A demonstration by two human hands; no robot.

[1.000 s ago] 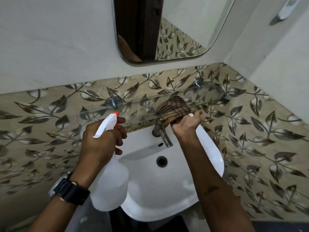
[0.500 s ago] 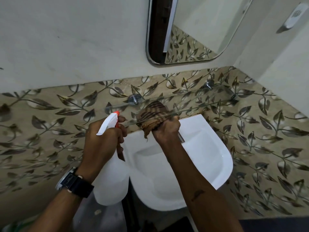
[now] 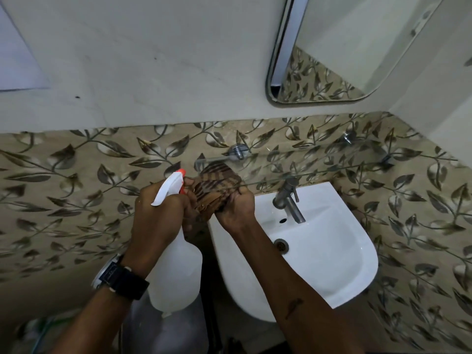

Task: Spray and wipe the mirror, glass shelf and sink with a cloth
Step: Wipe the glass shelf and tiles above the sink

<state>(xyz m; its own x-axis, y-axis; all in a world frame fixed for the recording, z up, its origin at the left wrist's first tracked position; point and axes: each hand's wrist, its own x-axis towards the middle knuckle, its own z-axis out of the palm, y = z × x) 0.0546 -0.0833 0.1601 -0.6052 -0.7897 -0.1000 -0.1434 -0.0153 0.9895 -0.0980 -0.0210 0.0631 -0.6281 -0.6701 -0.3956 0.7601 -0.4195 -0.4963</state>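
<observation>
My left hand (image 3: 158, 221) grips a white spray bottle (image 3: 176, 274) with an orange nozzle tip. My right hand (image 3: 236, 210) holds a brown striped cloth (image 3: 215, 187) pressed on the left end of the clear glass shelf (image 3: 332, 162). The two hands are close together, almost touching. Below and to the right sits the white sink (image 3: 319, 251) with a steel tap (image 3: 290, 200). The mirror (image 3: 344, 54) hangs on the wall at the upper right.
Leaf-patterned tiles (image 3: 76, 200) cover the wall behind the sink. Two chrome brackets (image 3: 238, 152) fix the shelf to the wall. A side wall (image 3: 449, 103) closes in on the right. The sink drain (image 3: 281, 244) is open.
My right hand has slid the cloth leftward along the glass shelf, from above the tap to the shelf's left end. The view has shifted left; the tap is uncovered again.
</observation>
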